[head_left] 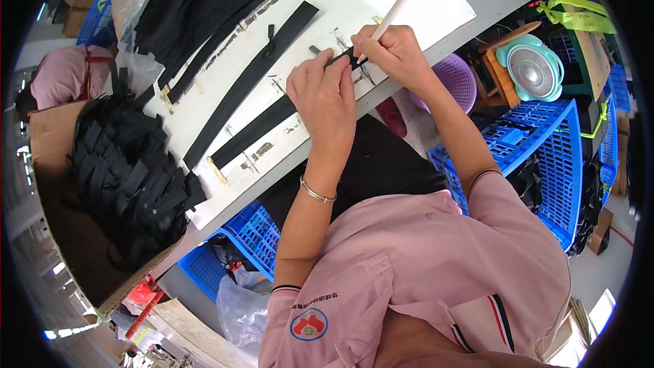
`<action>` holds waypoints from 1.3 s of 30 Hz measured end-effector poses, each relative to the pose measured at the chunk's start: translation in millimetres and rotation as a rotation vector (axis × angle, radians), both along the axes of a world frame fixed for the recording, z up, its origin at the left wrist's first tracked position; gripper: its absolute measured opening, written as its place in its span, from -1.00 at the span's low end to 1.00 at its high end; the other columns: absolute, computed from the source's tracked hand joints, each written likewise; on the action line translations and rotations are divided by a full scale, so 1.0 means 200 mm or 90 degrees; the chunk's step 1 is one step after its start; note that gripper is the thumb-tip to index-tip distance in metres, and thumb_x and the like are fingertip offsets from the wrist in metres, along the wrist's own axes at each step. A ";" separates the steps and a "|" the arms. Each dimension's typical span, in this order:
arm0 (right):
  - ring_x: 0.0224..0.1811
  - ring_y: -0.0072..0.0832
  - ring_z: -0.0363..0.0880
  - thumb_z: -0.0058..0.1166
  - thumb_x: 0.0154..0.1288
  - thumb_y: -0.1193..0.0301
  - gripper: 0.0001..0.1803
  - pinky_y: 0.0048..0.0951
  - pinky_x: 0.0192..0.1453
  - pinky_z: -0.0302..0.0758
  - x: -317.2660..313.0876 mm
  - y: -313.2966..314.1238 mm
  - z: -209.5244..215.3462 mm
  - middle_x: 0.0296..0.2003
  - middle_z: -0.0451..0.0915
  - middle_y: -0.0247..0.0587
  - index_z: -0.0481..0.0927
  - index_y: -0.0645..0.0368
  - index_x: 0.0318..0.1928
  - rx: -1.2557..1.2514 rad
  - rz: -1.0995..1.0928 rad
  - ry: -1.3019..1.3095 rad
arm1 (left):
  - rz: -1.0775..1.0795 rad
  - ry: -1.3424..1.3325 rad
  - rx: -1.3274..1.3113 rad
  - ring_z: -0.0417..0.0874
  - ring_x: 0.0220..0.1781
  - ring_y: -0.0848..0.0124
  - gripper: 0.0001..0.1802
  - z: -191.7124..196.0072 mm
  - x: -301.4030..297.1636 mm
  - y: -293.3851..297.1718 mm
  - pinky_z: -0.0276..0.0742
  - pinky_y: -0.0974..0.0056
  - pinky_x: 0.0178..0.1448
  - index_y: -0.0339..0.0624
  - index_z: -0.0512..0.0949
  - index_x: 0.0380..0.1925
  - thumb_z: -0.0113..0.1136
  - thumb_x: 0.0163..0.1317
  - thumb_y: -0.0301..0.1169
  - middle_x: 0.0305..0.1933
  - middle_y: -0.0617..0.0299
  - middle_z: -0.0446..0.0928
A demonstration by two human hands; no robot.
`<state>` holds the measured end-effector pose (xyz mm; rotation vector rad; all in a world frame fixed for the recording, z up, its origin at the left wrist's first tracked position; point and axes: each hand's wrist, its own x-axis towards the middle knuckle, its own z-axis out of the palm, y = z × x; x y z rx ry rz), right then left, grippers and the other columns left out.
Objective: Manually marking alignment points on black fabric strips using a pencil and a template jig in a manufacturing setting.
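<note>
A long black zipper strip (253, 132) lies slantwise on the white worktop (436, 3), along small marks and tape bits. My left hand (323, 92) is closed over its upper part, fingertips holding it down. My right hand (398, 54) grips a white pencil (393, 15), its tip at the strip's end beside my left fingertips. The part of the strip under my left fingers is hidden. Just beyond lies a second black zipper strip (235, 92), apart from my hands, with a zipper pull (270, 39) on it.
A heap of black strips (197, 10) covers the far left of the worktop. More fill a cardboard box (51, 153) at left. Blue crates (545, 163), a purple basket (453, 82) and a teal fan (531, 71) stand at right. Another person (71, 75) bends at far left.
</note>
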<state>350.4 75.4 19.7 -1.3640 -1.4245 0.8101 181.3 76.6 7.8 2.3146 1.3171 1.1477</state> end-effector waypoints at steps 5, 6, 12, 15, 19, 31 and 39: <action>-0.48 -0.68 0.55 0.13 0.50 0.31 -0.65 -0.55 -0.35 0.46 0.00 0.01 -0.03 -0.58 0.61 -0.34 0.70 0.29 -0.40 0.020 0.000 -0.070 | 0.000 -0.008 0.004 0.57 0.08 0.19 -0.87 0.00 0.00 0.00 0.31 0.07 0.32 -0.21 0.74 -0.22 0.37 0.23 -0.49 0.03 0.21 0.67; -0.48 -0.68 0.55 0.13 0.50 0.31 -0.65 -0.55 -0.35 0.46 0.00 0.01 -0.04 -0.58 0.61 -0.34 0.70 0.29 -0.40 0.022 0.003 -0.069 | 0.003 -0.008 0.006 0.57 0.08 0.19 -0.87 0.00 -0.01 0.00 0.31 0.07 0.32 -0.21 0.74 -0.22 0.37 0.23 -0.49 0.03 0.21 0.67; -0.46 -0.69 0.52 0.13 0.51 0.34 -0.66 -0.59 -0.35 0.43 0.03 -0.01 -0.06 -0.47 0.67 -0.35 0.72 0.28 -0.40 -0.013 0.010 0.096 | -0.003 0.005 0.016 0.50 0.32 0.03 -0.57 0.02 -0.12 0.03 0.28 -0.03 0.45 -0.20 0.64 0.14 0.37 0.26 -0.41 0.27 0.01 0.57; -0.47 -0.70 0.49 0.17 0.51 0.29 -0.68 -0.61 -0.37 0.39 0.01 -0.01 -0.04 -0.46 0.67 -0.36 0.76 0.29 -0.32 0.003 0.003 0.146 | 0.079 0.052 0.027 0.50 0.31 0.02 -0.60 0.04 -0.28 0.14 0.28 -0.01 0.45 -0.24 0.65 0.12 0.35 0.28 -0.42 0.28 -0.02 0.57; -0.48 -0.71 0.47 0.21 0.51 0.25 -0.70 -0.62 -0.37 0.39 -0.01 0.02 -0.03 -0.43 0.68 -0.36 0.78 0.26 -0.21 0.030 0.018 0.173 | 0.101 0.098 -0.012 0.56 0.23 0.05 -0.67 0.03 -0.41 0.29 0.36 0.02 0.37 -0.28 0.68 0.05 0.32 0.30 -0.42 0.16 0.03 0.64; -0.24 -0.30 0.75 0.21 0.45 0.35 -0.83 -0.38 -0.09 0.64 -0.06 0.07 -0.06 -0.22 0.76 -0.29 0.70 -0.02 0.00 0.196 -0.113 -0.256 | 0.103 -0.038 -0.158 0.69 -0.31 0.33 -0.80 0.38 -0.47 0.10 0.56 0.33 -0.13 -0.22 0.75 -0.05 0.24 0.45 -0.42 -0.23 0.09 0.72; -0.08 -0.55 0.78 0.12 0.53 0.47 -0.79 -0.50 0.01 0.67 -0.08 0.02 -0.02 -0.12 0.79 -0.17 0.66 0.23 0.07 0.145 -0.176 0.143 | -0.040 0.035 -0.289 0.69 -0.33 0.22 -0.81 0.24 -0.41 -0.01 0.57 0.25 -0.18 -0.20 0.75 -0.11 0.37 0.30 -0.42 -0.30 0.16 0.69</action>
